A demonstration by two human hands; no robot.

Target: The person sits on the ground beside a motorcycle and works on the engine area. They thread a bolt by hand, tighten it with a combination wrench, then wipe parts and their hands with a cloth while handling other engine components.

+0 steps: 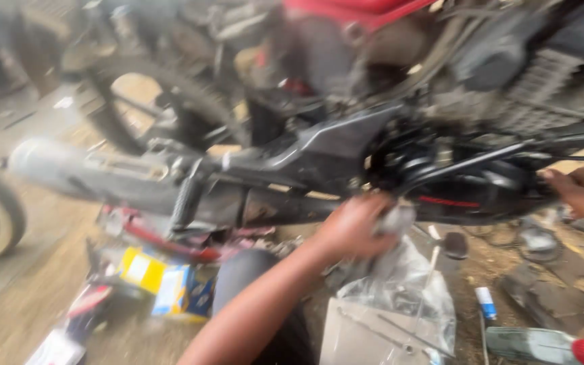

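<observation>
Now left hand (354,226) grips plastic bag (400,287) beneath motorcycle (319,152).

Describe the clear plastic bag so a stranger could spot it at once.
Start at the motorcycle lying across the view. Below its frame, the left hand grips the bag's top. It is the only see-through, crinkled thing on the dirt ground, beside a red-capped bottle.
</observation>
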